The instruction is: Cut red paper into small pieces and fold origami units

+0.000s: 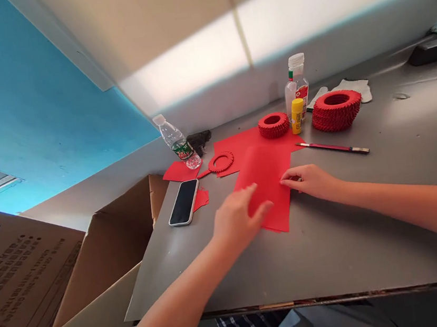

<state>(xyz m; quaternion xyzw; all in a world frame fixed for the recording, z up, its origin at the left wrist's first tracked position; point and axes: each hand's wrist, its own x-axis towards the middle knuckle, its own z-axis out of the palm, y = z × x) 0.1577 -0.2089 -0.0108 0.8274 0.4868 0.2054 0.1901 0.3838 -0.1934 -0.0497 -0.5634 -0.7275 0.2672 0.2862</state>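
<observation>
A sheet of red paper [271, 189] lies on the grey table before me, its far end overlapping a larger red sheet [235, 143]. My right hand [310, 181] pinches the right edge of the nearer sheet between thumb and fingers. Over its left side is my left hand [240, 214], fingers spread and slightly blurred; whether it touches the paper I cannot tell. Beyond them sit a small stack of toothed red paper rings [273, 126] and a taller stack [336, 112]. A single red ring with a tail [222, 162] lies to the left.
A phone [184, 203] and a plastic water bottle [178, 144] stand left, near an open cardboard box [102, 257] beside the table. A yellow glue stick [297, 116], another bottle [299, 82], white gloves [352, 85] and a slim red-handled tool [334, 148] are at the back right.
</observation>
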